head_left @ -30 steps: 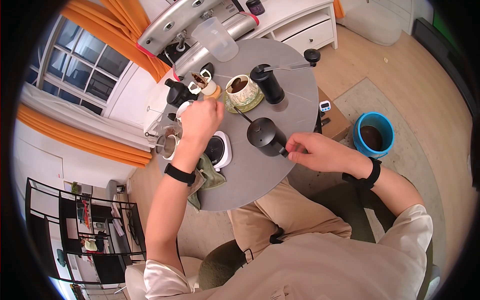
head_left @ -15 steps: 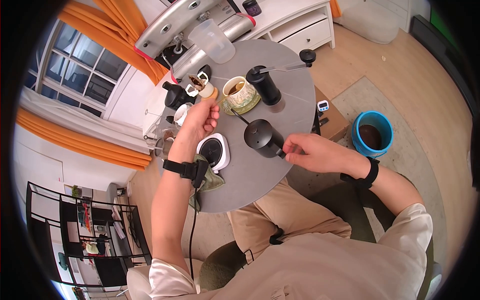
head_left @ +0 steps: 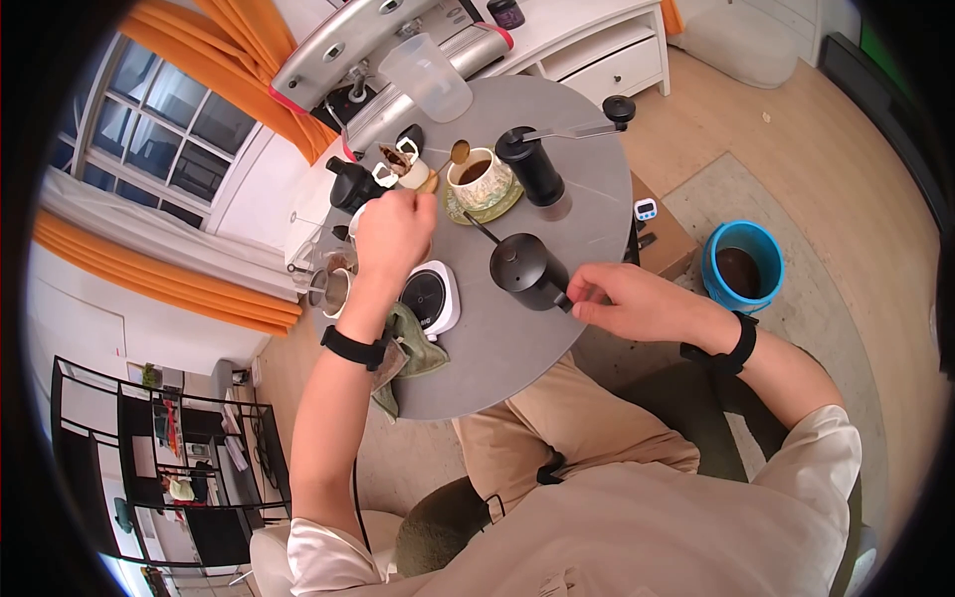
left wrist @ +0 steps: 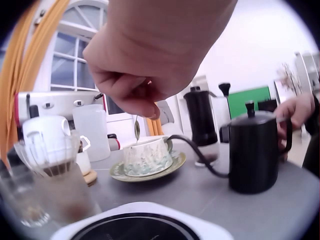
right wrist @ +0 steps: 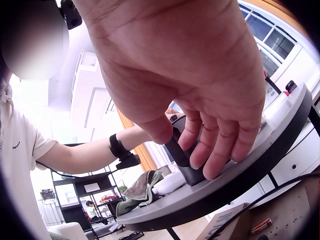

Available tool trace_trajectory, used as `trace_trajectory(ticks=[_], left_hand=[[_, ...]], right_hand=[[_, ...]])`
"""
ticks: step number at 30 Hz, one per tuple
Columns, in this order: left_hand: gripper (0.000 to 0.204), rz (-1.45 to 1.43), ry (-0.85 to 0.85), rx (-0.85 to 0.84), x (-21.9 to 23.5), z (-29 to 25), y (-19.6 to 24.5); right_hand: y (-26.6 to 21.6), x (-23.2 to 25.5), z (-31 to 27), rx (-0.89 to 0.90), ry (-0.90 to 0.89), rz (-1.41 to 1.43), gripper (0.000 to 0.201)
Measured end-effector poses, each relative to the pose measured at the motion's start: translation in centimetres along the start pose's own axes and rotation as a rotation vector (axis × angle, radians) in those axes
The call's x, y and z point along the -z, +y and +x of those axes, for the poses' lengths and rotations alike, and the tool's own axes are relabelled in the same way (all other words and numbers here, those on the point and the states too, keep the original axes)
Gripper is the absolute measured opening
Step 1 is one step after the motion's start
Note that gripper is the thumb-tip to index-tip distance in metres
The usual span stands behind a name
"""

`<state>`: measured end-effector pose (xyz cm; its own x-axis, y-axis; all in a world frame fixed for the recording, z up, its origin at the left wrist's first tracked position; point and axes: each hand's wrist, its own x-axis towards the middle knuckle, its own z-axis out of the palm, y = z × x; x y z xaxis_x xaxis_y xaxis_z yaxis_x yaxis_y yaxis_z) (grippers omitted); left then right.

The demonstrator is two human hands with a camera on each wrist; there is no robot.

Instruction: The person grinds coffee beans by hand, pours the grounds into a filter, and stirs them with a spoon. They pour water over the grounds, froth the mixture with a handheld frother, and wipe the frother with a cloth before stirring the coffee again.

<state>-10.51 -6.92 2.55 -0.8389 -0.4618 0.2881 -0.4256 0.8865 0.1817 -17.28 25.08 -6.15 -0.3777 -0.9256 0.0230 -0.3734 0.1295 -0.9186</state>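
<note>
My left hand (head_left: pixel 396 237) pinches a spoon (head_left: pixel 460 151), whose bowl shows at the far rim of the patterned cup (head_left: pixel 484 185). In the left wrist view the spoon (left wrist: pixel 137 127) hangs below the fingertips by the cup (left wrist: pixel 147 159); most of its handle is hidden. Dark coffee fills the cup, which sits on a green saucer (head_left: pixel 487 214). My right hand (head_left: pixel 637 301) holds the handle of a black gooseneck kettle (head_left: pixel 527 274). The right wrist view shows thumb and fingers around that handle (right wrist: pixel 175 150). The kettle stands on the table.
A white scale (head_left: pixel 443 310) and a green cloth (head_left: pixel 423 348) lie near the left forearm. Behind the cup stand a hand grinder (head_left: pixel 532 169), a drip-bag cup (head_left: pixel 408 169) and a clear pitcher (head_left: pixel 428 78). A blue bucket (head_left: pixel 764 239) is on the floor.
My left hand drew back and turned palm-in, then returned part of the way with its back up. The spoon's bowl now shows over the cup. The right hand stays on the kettle.
</note>
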Motion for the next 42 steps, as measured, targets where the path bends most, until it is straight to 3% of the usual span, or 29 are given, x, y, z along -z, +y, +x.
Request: trace_trajectory(ticks=[2, 8, 11, 14, 17, 23, 26, 29, 32, 33, 36, 42], left_hand=[[0.037, 0.34, 0.187, -0.211, -0.9, -0.5, 0.3], [0.036, 0.342, 0.103, -0.153, -1.3, -0.3, 1.2], [0.037, 0.068, 0.095, -0.086, -2.9, 1.3, -1.2], [0.033, -0.633, -0.248, 0.383, -2.1, 1.7, -1.3], [0.026, -0.963, -0.366, 0.65, -2.3, 2.3, -1.7], [0.024, -1.264, -0.4, 0.803, -2.3, 2.7, -2.8], [0.024, -1.213, -0.366, 0.74, -1.8, 2.4, -3.0], [0.025, -0.978, -0.276, 0.619, -0.7, 1.1, -1.9], [0.03, -0.69, -0.176, 0.339, -0.3, -0.4, -0.5], [0.038, -0.446, -0.092, 0.208, -0.6, -0.5, -0.4], [0.038, 0.327, 0.285, -0.348, -2.1, -1.1, -1.3], [0.034, 0.353, 0.189, -0.294, -3.1, -0.6, -1.6]], right_hand=[[0.0, -0.1, 0.0, -0.001, 0.001, 0.01, 0.023], [0.2, -0.1, -0.1, 0.013, 0.008, 0.013, 0.024], [0.1, -0.1, -0.1, 0.007, 0.003, 0.013, 0.024], [0.1, -0.1, -0.1, 0.009, 0.0, 0.008, 0.024], [0.0, 0.0, 0.0, 0.008, -0.007, 0.007, 0.025], [0.1, 0.0, -0.1, 0.016, 0.001, 0.006, 0.025], [-0.2, 0.1, -0.1, -0.004, -0.006, 0.008, 0.025], [-0.2, 0.0, -0.1, -0.009, -0.007, 0.001, 0.024], [0.1, -0.1, 0.0, 0.004, -0.01, -0.011, 0.022], [0.0, -0.1, 0.0, 0.005, -0.01, -0.01, 0.022], [0.2, -0.2, 0.0, 0.018, 0.002, -0.007, 0.023], [0.3, -0.3, 0.1, 0.022, 0.0, -0.013, 0.023]])
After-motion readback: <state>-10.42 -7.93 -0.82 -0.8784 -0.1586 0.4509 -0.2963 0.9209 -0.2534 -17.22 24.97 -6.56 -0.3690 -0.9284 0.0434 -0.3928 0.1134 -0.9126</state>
